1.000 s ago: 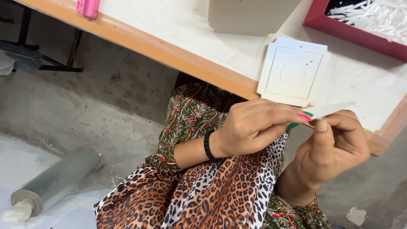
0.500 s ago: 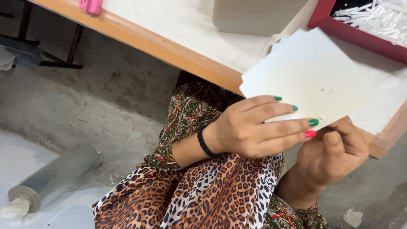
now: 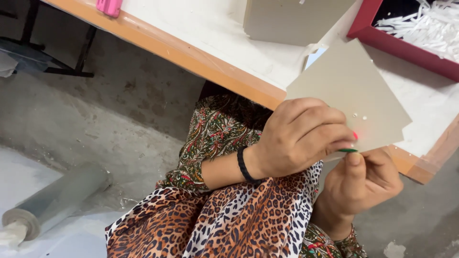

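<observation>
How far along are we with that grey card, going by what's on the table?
Done: hard to tell; a grey card stack lies on the table. In hand: left hand and right hand both pinch one grey card by its lower edge, over the table edge. Left: the red tray holds white paper shreds, untouched.

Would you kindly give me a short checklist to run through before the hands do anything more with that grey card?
1. Left hand has hold of the grey card: ok, fingers curl over its lower edge.
2. Right hand supports the card: ok, thumb presses at the lower edge from beneath.
3. Card is flat and unbent: ok, surface looks even.
4. Card is clear of the red tray of paper shreds: ok, it is held apart from it.
5. Space on the table beneath the card: cannot tell, the card hides it.
</observation>
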